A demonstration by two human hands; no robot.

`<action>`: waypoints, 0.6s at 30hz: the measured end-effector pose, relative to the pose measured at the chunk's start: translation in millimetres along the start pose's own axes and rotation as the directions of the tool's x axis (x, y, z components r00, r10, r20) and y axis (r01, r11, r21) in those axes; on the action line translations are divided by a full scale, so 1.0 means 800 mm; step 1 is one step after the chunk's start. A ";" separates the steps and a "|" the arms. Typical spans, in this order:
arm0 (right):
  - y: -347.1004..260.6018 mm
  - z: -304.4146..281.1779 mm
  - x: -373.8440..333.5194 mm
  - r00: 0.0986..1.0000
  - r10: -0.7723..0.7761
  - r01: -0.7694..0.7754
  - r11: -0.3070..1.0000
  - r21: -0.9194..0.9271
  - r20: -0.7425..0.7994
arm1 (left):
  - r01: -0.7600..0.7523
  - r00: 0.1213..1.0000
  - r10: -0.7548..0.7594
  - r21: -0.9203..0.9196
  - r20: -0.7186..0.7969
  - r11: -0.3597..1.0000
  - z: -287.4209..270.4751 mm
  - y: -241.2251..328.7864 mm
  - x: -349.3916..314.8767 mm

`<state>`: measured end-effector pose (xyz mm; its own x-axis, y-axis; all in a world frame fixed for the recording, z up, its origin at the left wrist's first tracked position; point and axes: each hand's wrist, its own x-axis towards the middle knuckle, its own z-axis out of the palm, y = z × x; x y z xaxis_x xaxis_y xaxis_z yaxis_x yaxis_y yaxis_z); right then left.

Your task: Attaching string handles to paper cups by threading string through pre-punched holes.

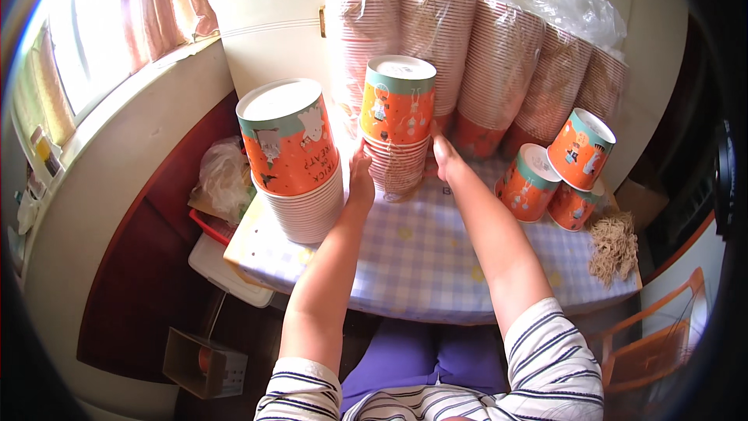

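Both hands, left hand and right hand, clasp our cup stack at twelve o'clock (light, crushable); we grip low, gently.

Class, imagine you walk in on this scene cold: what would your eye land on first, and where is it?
First, the stack of orange paper cups at the table's middle, gripped by the left hand and right hand on either side. Next, a taller stack to its left, and behind, plastic-wrapped sleeves of cups leaning on the wall. Three loose cups lie at right on the checked tablecloth.
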<state>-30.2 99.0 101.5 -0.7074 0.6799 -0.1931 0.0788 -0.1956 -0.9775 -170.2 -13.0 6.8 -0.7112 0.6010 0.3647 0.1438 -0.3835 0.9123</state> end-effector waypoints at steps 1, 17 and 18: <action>-0.004 0.007 -0.007 0.999 -0.007 0.006 1.000 -0.018 -0.042 | 0.001 1.000 -0.001 0.006 -0.004 1.000 -0.004 -0.001 -0.004; 0.020 -0.017 0.012 0.966 -0.247 0.229 0.955 -0.190 -0.073 | 0.027 0.996 0.001 0.319 -0.086 0.947 -0.022 -0.014 -0.037; 0.018 -0.020 0.011 0.950 -0.307 0.295 0.942 -0.161 -0.059 | 0.024 0.996 0.007 0.342 -0.088 0.940 -0.019 -0.017 -0.039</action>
<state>-24.1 113.3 84.8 -0.6546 0.7476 0.1122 -0.0215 0.1299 -0.9913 -160.4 -37.1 -19.4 -0.7681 0.5341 0.3532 0.3533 -0.1066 0.9294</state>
